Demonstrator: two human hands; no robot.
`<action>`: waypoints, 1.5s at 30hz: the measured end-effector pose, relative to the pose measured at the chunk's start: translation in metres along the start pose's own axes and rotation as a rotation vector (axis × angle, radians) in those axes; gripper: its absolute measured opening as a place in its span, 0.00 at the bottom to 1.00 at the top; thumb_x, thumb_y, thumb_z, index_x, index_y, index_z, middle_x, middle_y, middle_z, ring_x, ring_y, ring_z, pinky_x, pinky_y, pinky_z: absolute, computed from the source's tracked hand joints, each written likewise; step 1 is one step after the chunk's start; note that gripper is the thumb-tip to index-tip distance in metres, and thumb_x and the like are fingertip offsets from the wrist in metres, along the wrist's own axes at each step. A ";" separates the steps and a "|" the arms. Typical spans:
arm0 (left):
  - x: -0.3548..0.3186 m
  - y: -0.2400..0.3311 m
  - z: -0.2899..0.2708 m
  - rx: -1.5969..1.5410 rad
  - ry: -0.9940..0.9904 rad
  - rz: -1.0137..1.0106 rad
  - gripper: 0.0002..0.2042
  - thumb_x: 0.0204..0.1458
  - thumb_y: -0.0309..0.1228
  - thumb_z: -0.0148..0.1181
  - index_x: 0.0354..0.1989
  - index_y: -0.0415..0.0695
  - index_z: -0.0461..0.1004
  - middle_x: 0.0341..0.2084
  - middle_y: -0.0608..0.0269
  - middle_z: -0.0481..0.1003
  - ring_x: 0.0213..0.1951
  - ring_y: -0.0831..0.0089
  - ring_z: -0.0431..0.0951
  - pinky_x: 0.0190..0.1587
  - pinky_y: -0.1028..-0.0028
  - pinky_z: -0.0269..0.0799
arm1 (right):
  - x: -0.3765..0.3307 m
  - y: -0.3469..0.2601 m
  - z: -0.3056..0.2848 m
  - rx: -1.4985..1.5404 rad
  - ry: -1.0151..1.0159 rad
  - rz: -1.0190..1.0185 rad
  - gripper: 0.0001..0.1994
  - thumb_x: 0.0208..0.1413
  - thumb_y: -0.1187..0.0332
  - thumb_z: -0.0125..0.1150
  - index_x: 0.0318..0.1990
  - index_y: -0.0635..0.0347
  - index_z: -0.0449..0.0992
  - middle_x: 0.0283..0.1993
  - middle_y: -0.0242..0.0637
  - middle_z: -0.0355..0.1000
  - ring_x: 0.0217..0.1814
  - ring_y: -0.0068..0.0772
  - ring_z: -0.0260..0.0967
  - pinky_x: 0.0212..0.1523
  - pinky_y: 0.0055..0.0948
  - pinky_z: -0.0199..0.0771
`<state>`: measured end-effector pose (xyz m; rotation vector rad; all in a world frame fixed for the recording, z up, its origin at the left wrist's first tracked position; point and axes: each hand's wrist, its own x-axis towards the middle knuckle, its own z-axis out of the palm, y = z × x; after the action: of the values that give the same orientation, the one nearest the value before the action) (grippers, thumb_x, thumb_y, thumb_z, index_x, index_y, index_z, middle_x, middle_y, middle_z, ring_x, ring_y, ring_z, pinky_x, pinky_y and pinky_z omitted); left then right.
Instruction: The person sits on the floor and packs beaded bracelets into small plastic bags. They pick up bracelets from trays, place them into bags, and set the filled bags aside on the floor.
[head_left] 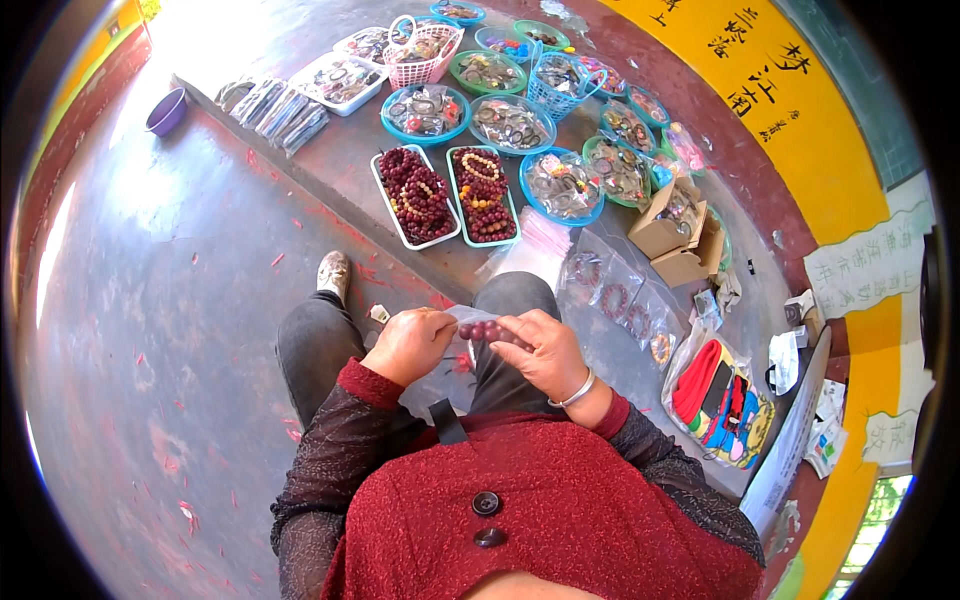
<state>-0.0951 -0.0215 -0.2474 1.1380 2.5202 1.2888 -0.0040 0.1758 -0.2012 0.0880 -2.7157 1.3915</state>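
Above my lap, my left hand [412, 343] pinches the edge of a small clear plastic bag [464, 314]. My right hand [545, 352], with a silver bangle at its wrist, grips a dark red beaded bracelet [484, 331] right at the bag. Whether the beads are partly inside the bag cannot be made out. Beyond my knees stand a white tray of dark red bead bracelets [380, 192] and a second tray [515, 222] with red, yellow and tan ones. Several bagged bracelets [614, 298] lie to the right, beside a stack of clear bags [540, 240].
Round baskets [425, 138] of bagged items crowd the raised floor ahead, with a pink handled basket [440, 72] among them. Cardboard boxes [650, 228] and a bag of colourful cloth [700, 390] sit at right. A step edge [330, 205] runs diagonally; a purple basin [167, 113] stands far left.
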 end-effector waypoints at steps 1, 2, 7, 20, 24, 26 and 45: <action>0.000 0.001 -0.002 -0.002 -0.009 -0.012 0.05 0.46 0.26 0.54 0.28 0.38 0.75 0.23 0.52 0.75 0.28 0.55 0.76 0.33 0.66 0.72 | 0.001 -0.001 0.000 -0.052 0.018 -0.032 0.16 0.44 0.67 0.65 0.41 0.64 0.75 0.29 0.38 0.69 0.29 0.32 0.69 0.33 0.27 0.69; -0.001 0.003 -0.004 -0.003 -0.019 -0.025 0.06 0.46 0.27 0.54 0.28 0.38 0.75 0.23 0.52 0.75 0.29 0.55 0.76 0.33 0.66 0.72 | 0.002 -0.002 0.000 -0.134 0.009 -0.065 0.15 0.44 0.67 0.65 0.40 0.63 0.74 0.28 0.38 0.69 0.30 0.35 0.69 0.33 0.28 0.69; 0.000 0.006 -0.003 -0.002 -0.013 0.013 0.08 0.47 0.27 0.54 0.32 0.37 0.76 0.26 0.50 0.76 0.31 0.57 0.77 0.34 0.66 0.72 | 0.010 0.024 0.016 -0.482 -0.039 -0.318 0.11 0.46 0.63 0.61 0.32 0.59 0.70 0.27 0.39 0.68 0.30 0.42 0.68 0.33 0.36 0.69; 0.004 0.000 -0.004 -0.164 -0.113 -0.113 0.09 0.49 0.31 0.55 0.31 0.39 0.77 0.21 0.50 0.75 0.25 0.55 0.76 0.30 0.68 0.72 | 0.038 0.031 0.056 -0.619 -0.164 -0.209 0.10 0.45 0.66 0.60 0.31 0.62 0.68 0.34 0.47 0.65 0.31 0.47 0.70 0.33 0.38 0.72; 0.004 -0.007 -0.001 -0.126 -0.133 -0.163 0.09 0.50 0.32 0.54 0.31 0.39 0.77 0.22 0.47 0.74 0.26 0.55 0.77 0.31 0.68 0.72 | 0.044 0.034 0.051 -0.657 -0.113 -0.207 0.10 0.46 0.66 0.60 0.31 0.61 0.68 0.34 0.46 0.65 0.31 0.47 0.70 0.33 0.39 0.72; 0.004 -0.008 -0.001 -0.151 -0.120 -0.178 0.10 0.50 0.32 0.54 0.32 0.38 0.77 0.23 0.46 0.74 0.27 0.56 0.78 0.31 0.68 0.72 | 0.046 0.033 0.050 -0.658 -0.101 -0.211 0.09 0.46 0.67 0.60 0.31 0.61 0.68 0.34 0.46 0.65 0.32 0.47 0.70 0.33 0.39 0.72; 0.007 0.003 -0.021 -0.674 -0.254 -0.510 0.12 0.55 0.34 0.52 0.37 0.37 0.77 0.23 0.65 0.75 0.18 0.82 0.68 0.18 0.79 0.66 | 0.053 0.050 0.030 -0.103 -0.279 -0.260 0.09 0.47 0.70 0.59 0.36 0.62 0.69 0.32 0.42 0.73 0.33 0.42 0.72 0.33 0.32 0.70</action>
<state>-0.1062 -0.0294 -0.2302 0.4370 1.7847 1.5242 -0.0625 0.1798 -0.2537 0.6481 -2.8535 1.2448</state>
